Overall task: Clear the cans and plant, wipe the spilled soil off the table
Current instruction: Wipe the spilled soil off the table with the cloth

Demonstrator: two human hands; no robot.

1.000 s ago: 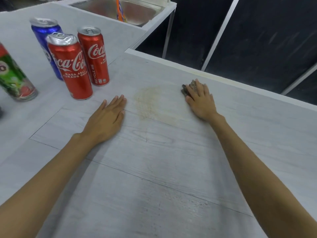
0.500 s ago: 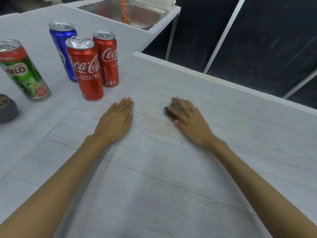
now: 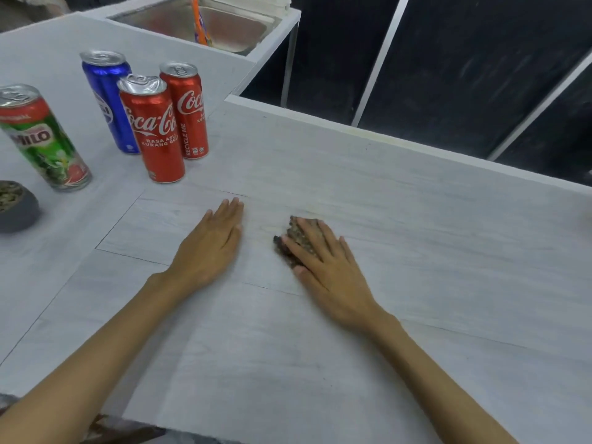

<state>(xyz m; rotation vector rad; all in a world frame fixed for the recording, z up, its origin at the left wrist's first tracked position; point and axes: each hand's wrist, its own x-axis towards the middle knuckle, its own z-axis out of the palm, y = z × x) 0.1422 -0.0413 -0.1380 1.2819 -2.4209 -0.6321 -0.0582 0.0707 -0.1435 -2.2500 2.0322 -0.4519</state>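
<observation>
My right hand (image 3: 323,261) presses flat on a dirty brown wad of cloth (image 3: 293,240) on the pale grey table (image 3: 416,251); only the wad's left edge shows past my fingers. My left hand (image 3: 211,248) lies flat and empty on the table just left of it. At the back left stand two red Coca-Cola cans (image 3: 155,136) (image 3: 189,113), a blue can (image 3: 109,97) and a green Milo can (image 3: 41,139). A grey plant pot (image 3: 16,206) with soil sits at the left edge, cut off by the frame.
A steel sink (image 3: 230,27) with an orange bottle (image 3: 200,20) in it lies at the back. The table's far edge (image 3: 400,137) drops off to dark panels with metal bars. The near edge runs along the bottom left.
My right hand has dragged the cloth from the far side of the table toward me and leftward, over the brown smear, which no longer shows. The left hand stayed flat.
</observation>
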